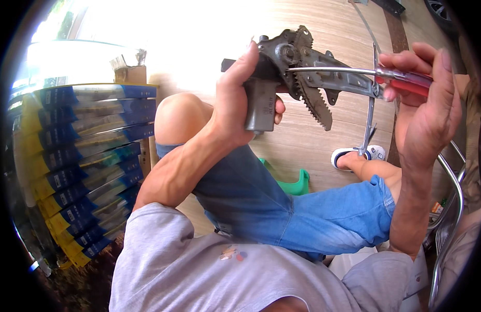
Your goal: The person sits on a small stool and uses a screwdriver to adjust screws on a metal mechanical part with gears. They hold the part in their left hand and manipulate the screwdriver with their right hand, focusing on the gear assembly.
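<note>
My left hand [231,99] is closed around the grey motor housing [260,110] of a car window regulator [349,79], holding it up above my knees. A toothed gear sector [315,101] hangs down from the regulator's dark metal plate, and thin metal arms [370,117] cross at its right end. In my right hand [427,106] is a screwdriver [411,82] with a red handle, gripped by the fingers. Its long shaft lies across the front of the regulator, the tip beside the gear near the motor. Whether the tip touches metal I cannot tell.
At the left stands a stack of blue and yellow packages [69,177], with a small cardboard box [130,74] behind it. A green plastic stool [298,185] shows beyond my legs. Chair tubing [456,208] is at the right, and a wheel [441,9] at the far right.
</note>
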`<state>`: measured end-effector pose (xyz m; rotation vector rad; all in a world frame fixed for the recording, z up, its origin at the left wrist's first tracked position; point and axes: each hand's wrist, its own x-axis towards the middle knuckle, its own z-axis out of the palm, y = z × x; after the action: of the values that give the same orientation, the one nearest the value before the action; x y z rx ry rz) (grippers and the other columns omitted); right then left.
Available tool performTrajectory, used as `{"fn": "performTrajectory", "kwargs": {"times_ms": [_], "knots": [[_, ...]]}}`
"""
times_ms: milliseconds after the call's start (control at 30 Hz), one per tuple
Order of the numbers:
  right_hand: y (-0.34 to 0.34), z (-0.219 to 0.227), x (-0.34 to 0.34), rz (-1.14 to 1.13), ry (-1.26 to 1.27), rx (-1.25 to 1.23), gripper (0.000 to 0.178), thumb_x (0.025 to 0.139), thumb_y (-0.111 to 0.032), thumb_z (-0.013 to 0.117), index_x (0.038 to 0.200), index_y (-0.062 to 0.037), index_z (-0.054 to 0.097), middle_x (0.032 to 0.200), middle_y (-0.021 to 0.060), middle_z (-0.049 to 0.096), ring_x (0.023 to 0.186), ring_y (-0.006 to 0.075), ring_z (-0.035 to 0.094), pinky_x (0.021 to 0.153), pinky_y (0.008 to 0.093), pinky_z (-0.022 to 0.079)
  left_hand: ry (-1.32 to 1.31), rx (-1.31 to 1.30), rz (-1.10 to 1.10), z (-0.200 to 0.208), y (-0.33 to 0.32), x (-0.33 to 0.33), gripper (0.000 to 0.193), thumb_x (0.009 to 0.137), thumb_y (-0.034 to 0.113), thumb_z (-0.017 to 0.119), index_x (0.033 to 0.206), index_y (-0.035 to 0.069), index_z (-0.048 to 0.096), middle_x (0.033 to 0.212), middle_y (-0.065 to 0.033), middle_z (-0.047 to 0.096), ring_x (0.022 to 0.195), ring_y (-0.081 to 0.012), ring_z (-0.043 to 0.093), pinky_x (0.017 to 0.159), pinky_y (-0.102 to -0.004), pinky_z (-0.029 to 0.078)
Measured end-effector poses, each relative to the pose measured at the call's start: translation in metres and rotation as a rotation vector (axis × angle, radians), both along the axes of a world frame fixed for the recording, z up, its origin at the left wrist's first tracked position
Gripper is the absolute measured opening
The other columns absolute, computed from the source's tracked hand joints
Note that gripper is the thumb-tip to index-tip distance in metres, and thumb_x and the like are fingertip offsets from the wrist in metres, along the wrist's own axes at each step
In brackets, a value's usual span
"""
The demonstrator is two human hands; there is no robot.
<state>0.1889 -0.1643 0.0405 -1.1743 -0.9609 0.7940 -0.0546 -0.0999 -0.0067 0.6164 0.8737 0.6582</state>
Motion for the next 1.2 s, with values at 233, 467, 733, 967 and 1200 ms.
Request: {"fn": "performTrajectory", "kwargs": {"times_ms": [233, 467, 733, 967, 1200], "knots": [[-0.0064, 0.0061, 0.0004, 0.013, -0.049, 0.057, 0.045, 0.109, -0.034, 0.042, 0.121, 0.0069, 0.055, 0.094, 0.0186, 0.072, 0.090, 0.0288, 0.072, 0.065, 0.0301, 0.052, -0.023, 0.009, 0.011, -0.0043, 0.0000, 0.0039, 0.061, 0.099, 0.060, 0.046, 0.113, 0.003, 0.061, 0.091, -0.0167, 0.065, 0.053, -0.0163, 0.062, 0.044, -0.0288, 0.053], [-0.0072, 0.0075, -0.0008, 0.037, -0.080, 0.067, 0.043, 0.109, -0.033, 0.042, 0.120, 0.0074, 0.055, 0.093, 0.0199, 0.072, 0.088, 0.0295, 0.073, 0.063, 0.0309, 0.053, -0.039, 0.008, -0.020, -0.0068, -0.0013, 0.0044, 0.062, 0.103, 0.057, 0.039, 0.124, 0.001, 0.057, 0.094, -0.0202, 0.066, 0.053, -0.0139, 0.065, 0.043, -0.0245, 0.056], [-0.0068, 0.0097, -0.0007, 0.003, -0.133, 0.040, 0.044, 0.109, -0.033, 0.042, 0.118, 0.0077, 0.056, 0.091, 0.0203, 0.072, 0.086, 0.0297, 0.073, 0.063, 0.0310, 0.054, -0.048, -0.007, -0.013, -0.0062, -0.0015, 0.0080, 0.063, 0.103, 0.056, 0.038, 0.124, 0.000, 0.056, 0.097, -0.0227, 0.067, 0.051, -0.0142, 0.065, 0.042, -0.0238, 0.057], [-0.0085, 0.0066, 0.0024, 0.020, -0.107, 0.062, 0.043, 0.109, -0.032, 0.042, 0.118, 0.0073, 0.056, 0.091, 0.0204, 0.072, 0.085, 0.0296, 0.073, 0.063, 0.0323, 0.055, -0.013, 0.044, -0.012, -0.0051, -0.0018, 0.0069, 0.062, 0.103, 0.056, 0.040, 0.123, 0.000, 0.056, 0.096, -0.0230, 0.067, 0.051, -0.0156, 0.065, 0.041, -0.0245, 0.055], [-0.0083, 0.0060, 0.0041, 0.046, -0.123, 0.080, 0.043, 0.110, -0.031, 0.041, 0.118, 0.0074, 0.057, 0.091, 0.0204, 0.072, 0.085, 0.0297, 0.073, 0.063, 0.0321, 0.055, -0.008, 0.037, -0.018, -0.0049, -0.0024, 0.0078, 0.063, 0.103, 0.056, 0.040, 0.124, -0.001, 0.056, 0.096, -0.0232, 0.068, 0.050, -0.0147, 0.065, 0.041, -0.0232, 0.055]]}}
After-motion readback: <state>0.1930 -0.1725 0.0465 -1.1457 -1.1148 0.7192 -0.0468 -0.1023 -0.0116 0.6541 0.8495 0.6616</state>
